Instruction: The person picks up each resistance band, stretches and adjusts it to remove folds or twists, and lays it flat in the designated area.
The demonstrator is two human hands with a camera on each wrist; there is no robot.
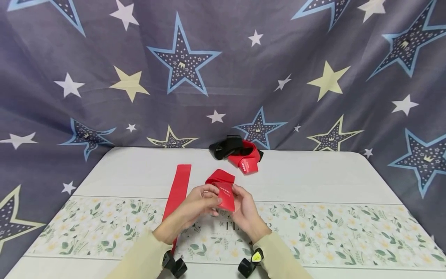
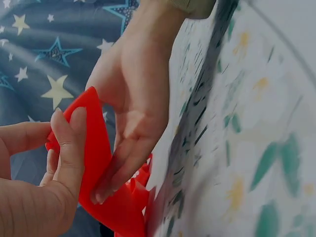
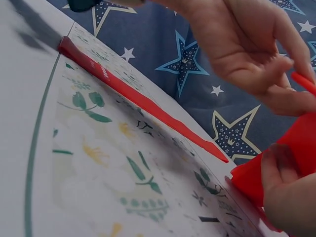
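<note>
A red resistance band (image 1: 227, 199) with small white print is held up over the table's middle, one end bent into a loop at the back. My left hand (image 1: 198, 203) pinches its left edge between thumb and fingers, as the left wrist view shows on the red band (image 2: 94, 148). At the opposite edge, my right hand (image 1: 247, 212) grips the band, its thumb and fingers on either side. The right wrist view has the right hand (image 3: 291, 202) low at the right, on the red fabric.
Left of my hands, another red band (image 1: 179, 186) lies stretched out flat, partly under my left forearm. Near the table's back edge sit a coiled black band (image 1: 226, 148) and a red band (image 1: 248, 163) together. A floral runner (image 1: 324, 232) crosses the white table (image 1: 306, 176). Behind hangs a star-patterned cloth (image 1: 223, 77).
</note>
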